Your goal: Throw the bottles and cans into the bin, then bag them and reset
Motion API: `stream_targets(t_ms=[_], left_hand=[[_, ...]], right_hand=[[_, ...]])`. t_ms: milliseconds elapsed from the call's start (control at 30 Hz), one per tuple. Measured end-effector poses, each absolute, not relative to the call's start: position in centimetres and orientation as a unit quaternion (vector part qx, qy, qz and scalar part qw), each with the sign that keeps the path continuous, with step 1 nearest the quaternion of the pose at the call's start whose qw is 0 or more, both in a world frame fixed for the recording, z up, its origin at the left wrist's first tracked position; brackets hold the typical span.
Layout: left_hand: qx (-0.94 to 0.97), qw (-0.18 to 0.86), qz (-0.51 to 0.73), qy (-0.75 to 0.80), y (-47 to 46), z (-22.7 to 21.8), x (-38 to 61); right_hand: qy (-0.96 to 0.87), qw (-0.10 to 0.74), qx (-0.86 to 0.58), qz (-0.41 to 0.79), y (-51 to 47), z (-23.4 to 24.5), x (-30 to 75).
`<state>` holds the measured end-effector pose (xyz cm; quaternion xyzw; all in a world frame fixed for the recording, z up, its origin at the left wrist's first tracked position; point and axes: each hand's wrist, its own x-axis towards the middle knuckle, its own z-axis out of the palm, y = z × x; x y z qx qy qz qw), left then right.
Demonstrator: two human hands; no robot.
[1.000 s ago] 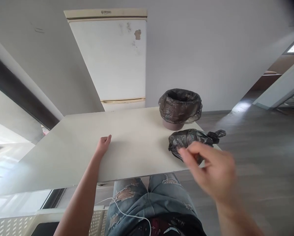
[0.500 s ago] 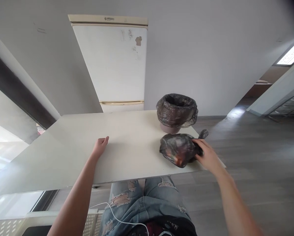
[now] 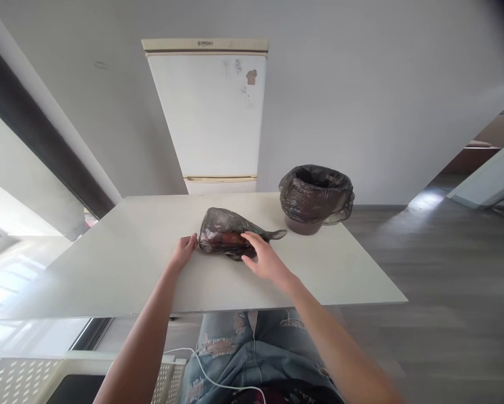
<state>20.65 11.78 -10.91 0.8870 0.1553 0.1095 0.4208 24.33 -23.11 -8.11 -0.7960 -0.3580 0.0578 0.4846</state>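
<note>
A dark see-through plastic bag [image 3: 219, 224] lies on the white table [image 3: 151, 286], with reddish-orange contents showing through. Its twisted end points right. My right hand [image 3: 266, 261] is on the bag's right part, thumb and fingers on either side of it. Close against the bag's left edge rests my left hand [image 3: 184, 251], its fingers curled in with nothing visible in them. Behind and to the right stands a brown bin [image 3: 302, 225] lined with a black bag [image 3: 315, 199] folded over its rim.
A white fridge [image 3: 210, 112] stands beyond the table against the grey wall. Below left is a perforated cream plastic surface [image 3: 16, 381] with a dark flat object [image 3: 75, 389]. A white cable [image 3: 218, 383] runs across my jeans. Grey floor [image 3: 445, 280] extends to the right.
My right hand has brought the plastic bag leftward from beside the bin to the middle of the table, near my left hand. The view has shifted slightly.
</note>
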Motion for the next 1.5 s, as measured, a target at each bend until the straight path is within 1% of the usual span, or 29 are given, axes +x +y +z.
stream_targets(t_ms=[100,167,233,267,333,433,533,633,700,733,800,900,1000,1100,1167,1300,1367,1500], left_hand=[[0.883,0.432,0.101,0.152,12.0,-11.1,20.9],[0.877,0.451,0.099,0.137,11.9,-11.0,20.9],[0.863,0.482,0.103,0.109,11.8,-10.9,20.8],[0.857,0.496,0.105,0.091,11.8,-10.9,20.8],[0.857,0.501,0.105,0.062,11.6,-11.0,20.8],[0.89,0.442,0.104,0.045,11.5,-11.4,21.0],[0.919,0.368,0.131,0.045,11.1,-11.7,21.2],[0.924,0.286,0.247,0.055,10.1,-11.5,21.0],[0.921,0.215,0.321,0.038,8.8,-11.3,20.8],[0.924,0.182,0.337,0.012,8.1,-11.2,20.8],[0.936,0.126,0.321,-0.066,6.7,-11.1,20.7],[0.947,0.083,0.269,-0.151,5.0,-11.2,20.9],[0.947,0.086,0.248,-0.183,4.0,-11.5,21.3],[0.945,0.103,0.232,-0.205,3.8,-11.8,21.5],[0.945,0.127,0.247,-0.172,4.1,-11.9,21.4],[0.909,0.203,0.362,-0.023,5.5,-11.6,20.8],[0.889,0.215,0.403,0.02,6.1,-11.3,20.7],[0.875,0.224,0.426,0.048,6.1,-10.8,20.4]], right_hand=[[-0.417,0.497,-0.76,0.042,-25.0,-6.7,25.3],[-0.381,0.525,-0.761,-0.01,-26.9,-6.4,26.9],[-0.327,0.533,-0.778,-0.053,-28.3,-6.9,28.8],[-0.311,0.525,-0.79,-0.054,-28.7,-7.4,29.7],[-0.309,0.506,-0.805,-0.002,-28.7,-8.6,31.3],[-0.354,0.519,-0.767,0.125,-27.6,-10.1,32.5],[-0.419,0.564,-0.685,0.192,-26.4,-11.1,33.0],[-0.398,0.66,-0.608,0.191,-25.5,-12.4,33.3],[-0.33,0.711,-0.605,0.14,-25.1,-13.4,33.4],[-0.305,0.711,-0.625,0.106,-25.0,-13.9,33.4],[-0.312,0.665,-0.678,0.038,-24.8,-14.6,33.3],[-0.421,0.576,-0.7,-0.017,-24.6,-14.8,32.8],[-0.503,0.544,-0.672,-0.02,-23.9,-14.6,32.3],[-0.51,0.549,-0.663,-0.005,-23.2,-14.7,32.1],[-0.453,0.593,-0.666,0.003,-23.1,-14.9,32.3],[-0.26,0.708,-0.657,0.024,-23.3,-16.0,33.3],[-0.2,0.734,-0.649,0.02,-23.4,-16.7,33.9],[-0.141,0.754,-0.642,0.021,-23.1,-17.8,34.8]])
